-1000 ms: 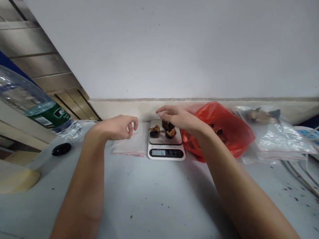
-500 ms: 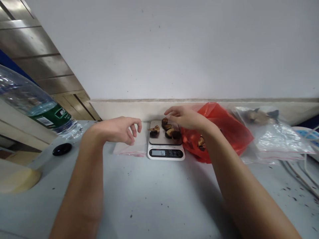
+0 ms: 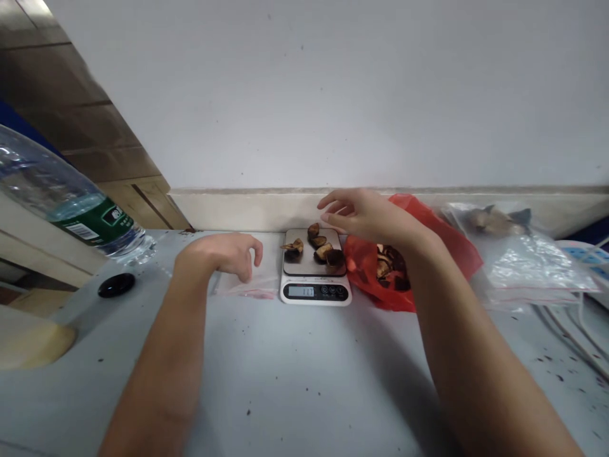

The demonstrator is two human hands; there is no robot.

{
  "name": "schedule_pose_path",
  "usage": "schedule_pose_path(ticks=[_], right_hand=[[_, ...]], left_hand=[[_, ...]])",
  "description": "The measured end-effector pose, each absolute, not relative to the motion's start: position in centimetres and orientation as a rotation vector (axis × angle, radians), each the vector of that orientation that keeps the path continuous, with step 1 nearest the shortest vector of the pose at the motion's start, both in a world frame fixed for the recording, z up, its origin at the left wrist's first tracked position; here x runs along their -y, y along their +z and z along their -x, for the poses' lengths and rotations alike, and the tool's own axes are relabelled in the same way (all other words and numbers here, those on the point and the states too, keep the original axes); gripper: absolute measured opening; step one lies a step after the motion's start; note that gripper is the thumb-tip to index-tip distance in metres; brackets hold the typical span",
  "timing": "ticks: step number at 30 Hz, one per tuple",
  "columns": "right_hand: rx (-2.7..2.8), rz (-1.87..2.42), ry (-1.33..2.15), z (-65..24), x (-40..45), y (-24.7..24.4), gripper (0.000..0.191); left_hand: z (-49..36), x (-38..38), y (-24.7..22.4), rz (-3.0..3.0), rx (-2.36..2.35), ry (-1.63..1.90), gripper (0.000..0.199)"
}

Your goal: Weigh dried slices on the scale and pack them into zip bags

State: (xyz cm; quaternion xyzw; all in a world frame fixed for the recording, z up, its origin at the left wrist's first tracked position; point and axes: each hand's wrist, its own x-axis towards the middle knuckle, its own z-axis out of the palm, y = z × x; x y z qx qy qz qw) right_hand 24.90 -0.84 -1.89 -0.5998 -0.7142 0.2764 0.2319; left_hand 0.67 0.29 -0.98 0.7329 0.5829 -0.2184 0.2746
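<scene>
A white digital scale (image 3: 316,292) stands against the wall, its display lit with small digits. Several dried brown mushroom pieces (image 3: 323,252) lie spread on its metal plate. My left hand (image 3: 234,254) is over a flat clear zip bag (image 3: 261,287) left of the scale, fingers bent and apart, holding nothing. Above the scale's right back edge hangs my right hand (image 3: 354,212), its fingers apart and nothing in them. Right of the scale, partly behind my right forearm, an open red plastic bag (image 3: 454,249) holds more dried pieces (image 3: 384,263).
Clear plastic bags (image 3: 528,266), one with dark pieces inside, lie at the right beside white cables (image 3: 571,339). A large water bottle (image 3: 90,212) leans in at the left, near a black oval object (image 3: 117,285) and a pale container (image 3: 38,339).
My right hand has moved up and right, off the mushroom pieces on the scale. My left hand has lowered slightly over the zip bag. The scale's reading has changed.
</scene>
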Motion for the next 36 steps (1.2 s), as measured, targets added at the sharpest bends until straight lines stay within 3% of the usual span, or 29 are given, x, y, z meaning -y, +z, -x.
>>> schedule_pose_path(ticks=[8,11,17,19,22,24,28,32,36], right_hand=[[2.229,1.170,0.848,-22.6,2.2,-1.5,0.034],[2.319,1.035,0.814,-21.0,2.1,-2.2,0.027],[2.090,1.449,0.630,-19.8,1.8,-2.6,0.029],[1.955,1.419,0.619,-19.9,1.8,-2.3,0.020],[1.871,1.252,0.682,-20.5,1.9,-1.9,0.014],[1.883,1.173,0.716,-20.9,2.0,-1.7,0.012],[1.917,1.214,0.805,-22.2,2.0,-1.5,0.008],[1.895,1.749,0.611,-23.4,1.7,-1.6,0.043],[2.149,2.050,0.691,-23.3,1.4,-2.1,0.085]], left_hand=[[0.9,0.9,1.7,-2.157,-1.632,0.083,0.043],[-0.1,1.5,2.1,-2.193,-1.649,0.324,0.042],[-1.7,2.3,1.7,-2.348,-1.572,0.760,0.024],[-1.7,2.3,1.5,-2.427,-1.440,0.860,0.034],[-1.8,2.0,1.0,-2.506,-1.231,0.600,0.089],[-2.0,1.7,0.7,-2.493,-1.208,0.412,0.111],[-2.2,1.2,0.3,-2.457,-1.260,0.406,0.099],[-1.4,0.5,-0.1,-2.465,-1.336,0.248,0.097],[-0.9,0.1,-0.6,-2.473,-1.377,0.130,0.096]])
